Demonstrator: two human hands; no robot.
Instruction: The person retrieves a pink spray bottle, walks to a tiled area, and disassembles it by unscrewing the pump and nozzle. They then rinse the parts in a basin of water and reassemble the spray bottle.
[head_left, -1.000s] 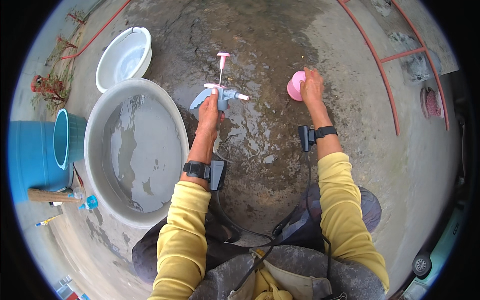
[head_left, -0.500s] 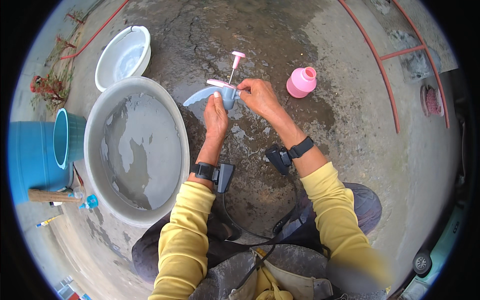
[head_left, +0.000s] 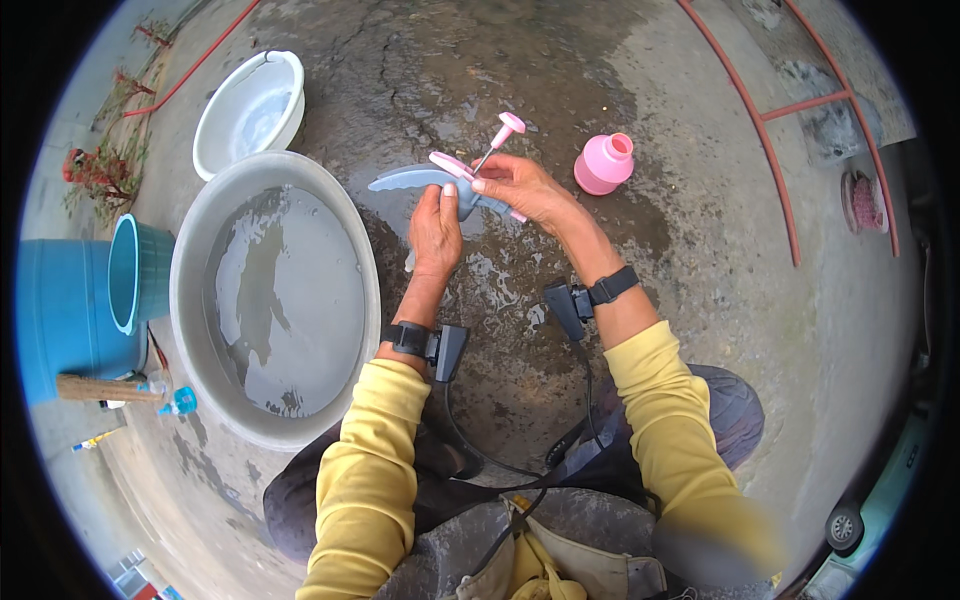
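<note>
Between my hands is a grey-blue and pink pump sprayer head [head_left: 405, 179], its curved handle extending left. A pink plunger knob [head_left: 511, 123] sticks out of it on a thin metal rod, tilted up and right. My left hand [head_left: 436, 238] is closed on the sprayer's body, thumb on top. My right hand [head_left: 540, 190] pinches the body near the base of the rod, with part of its fingers hidden behind. To the right of this hand a pink bottle [head_left: 598, 170] stands on the wet concrete with its mouth uncovered.
A large grey basin [head_left: 185, 300] of water sits at my left, with a white basin [head_left: 200, 135] behind it. Farther left stand a teal bucket [head_left: 122, 275] and a blue drum [head_left: 60, 320]. Red metal bars [head_left: 755, 130] lie at the right.
The sprayer head has turned in my hands, so its plunger now leans farther right. My right hand has shifted its grip and my right wrist has moved slightly right.
</note>
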